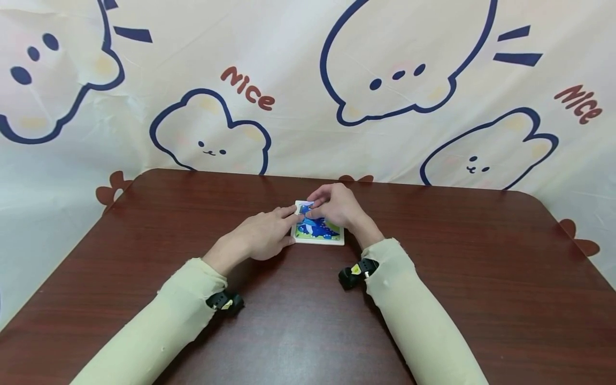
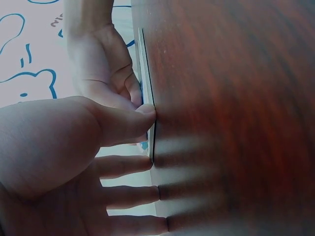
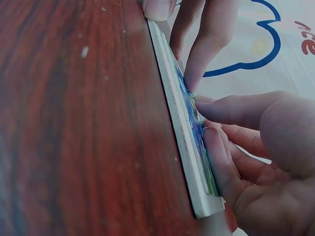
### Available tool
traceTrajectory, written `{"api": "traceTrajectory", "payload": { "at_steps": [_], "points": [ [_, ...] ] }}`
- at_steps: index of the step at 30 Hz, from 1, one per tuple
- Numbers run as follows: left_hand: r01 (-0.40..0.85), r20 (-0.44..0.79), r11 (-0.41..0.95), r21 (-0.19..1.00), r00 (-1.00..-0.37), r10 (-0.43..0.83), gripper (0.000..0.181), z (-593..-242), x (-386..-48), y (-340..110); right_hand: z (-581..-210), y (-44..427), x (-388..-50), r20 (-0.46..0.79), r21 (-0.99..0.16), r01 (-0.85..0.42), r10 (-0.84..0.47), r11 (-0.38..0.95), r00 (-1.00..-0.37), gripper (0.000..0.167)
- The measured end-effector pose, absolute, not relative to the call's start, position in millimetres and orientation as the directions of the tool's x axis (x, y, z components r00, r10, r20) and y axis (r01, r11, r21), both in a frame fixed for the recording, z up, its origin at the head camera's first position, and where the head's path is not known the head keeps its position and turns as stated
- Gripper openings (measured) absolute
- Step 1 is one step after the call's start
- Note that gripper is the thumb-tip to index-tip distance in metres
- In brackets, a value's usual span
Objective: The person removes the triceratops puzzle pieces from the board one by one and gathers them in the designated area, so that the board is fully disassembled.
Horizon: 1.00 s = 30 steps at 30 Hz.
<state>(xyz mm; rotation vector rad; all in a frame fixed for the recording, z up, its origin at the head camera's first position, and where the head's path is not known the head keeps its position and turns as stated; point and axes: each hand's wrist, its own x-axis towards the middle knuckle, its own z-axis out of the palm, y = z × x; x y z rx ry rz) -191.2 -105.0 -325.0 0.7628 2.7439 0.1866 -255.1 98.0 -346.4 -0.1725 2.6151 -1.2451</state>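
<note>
- Taking the head view as a clock with 12 at the far side, we see the picture board (image 1: 318, 231) lying flat on the tabletop (image 1: 481, 267), near its 12 o'clock edge.
- Our left hand (image 1: 263, 234) comes in from 8 o'clock, fingers fairly straight and not clenched: the thumb touches the board's edge near its 7 o'clock corner, the index reaches onto its face. We judge that this keeps the board from sliding.
- Our right hand (image 1: 340, 206) arches over the 1 o'clock part, its thumb and fingers bent down at the picture. We cannot tell whether they grasp a loose piece or only touch the face; the arch seems meant for fine fingertip work.
- Past the 12 o'clock edge hangs a printed cloth (image 1: 298, 133), so room there looks short.
- The tabletop stretches wider towards 3, 6 and 9 o'clock, with our forearms crossing at 5 and 7.
</note>
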Motion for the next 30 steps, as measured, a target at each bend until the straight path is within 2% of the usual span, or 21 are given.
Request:
{"api": "traceTrajectory", "payload": {
  "at_steps": [30],
  "points": [
    [0.489, -0.220, 0.855, 0.175, -0.826, 0.518, 0.063, -327.0, -190.1, -103.3, -338.9, 110.6, -248.7, -0.152, -0.840, -0.005, -0.245, 0.542, -0.958, 0.030]
  ]
}}
